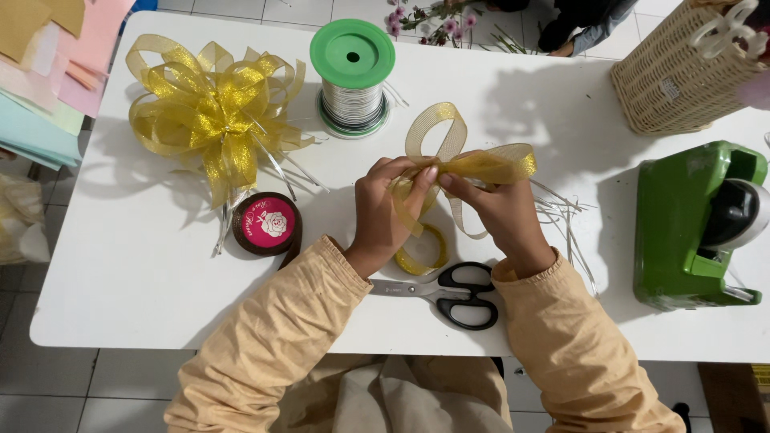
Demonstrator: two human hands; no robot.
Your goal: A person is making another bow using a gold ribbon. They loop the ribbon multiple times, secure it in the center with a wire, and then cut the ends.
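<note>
Lying nearest the person, at the table's front edge, were black-handled scissors [449,293], closed, with a small ring of gold ribbon [419,255] just beyond them. Above these the two hands met over the white table [120,265]. The left hand [385,204] was closed in a pinch on the gathered middle of a gold mesh ribbon [469,164], thumb and fingers pressed together. The right hand [501,208] was likewise closed on the same ribbon, its fingertips touching the left's at the pinch point. Two loops stood up and out from that point, and a tail hung down between the wrists.

The likely trouble was the stiff mesh springing out if either pinch loosened, letting the loops fall open. The hanging tail could also snag on the scissors.

Farther left sat a round dark spool with a pink top [267,224], and beyond it a finished gold bow [212,112]. A green-topped spool of silver wire [352,76] stood farther back, a green tape dispenser [694,224] to the right, and a wicker basket [682,72] at the far corner.
</note>
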